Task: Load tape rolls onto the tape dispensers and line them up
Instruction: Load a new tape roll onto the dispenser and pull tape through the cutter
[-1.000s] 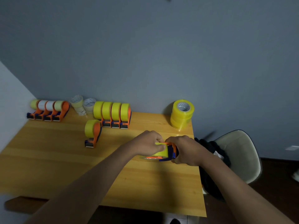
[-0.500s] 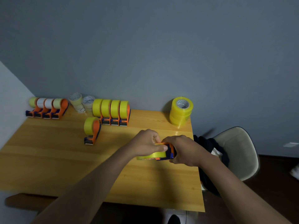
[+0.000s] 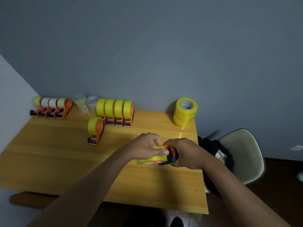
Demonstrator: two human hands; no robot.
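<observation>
Both hands work low over the worktop (image 3: 49,154). The left hand (image 3: 146,145) curls round a yellow roll (image 3: 153,158), thumb pressed on its rim. The right hand (image 3: 185,153) grips the orange-and-blue dispenser (image 3: 172,155) that the roll sits against.

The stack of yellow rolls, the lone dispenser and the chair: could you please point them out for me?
stack of yellow rolls (image 3: 185,114), head view, on the side of the stack.
lone dispenser (image 3: 99,130), head view, on its orange frame.
chair (image 3: 241,153), head view, on the seat shell.
</observation>
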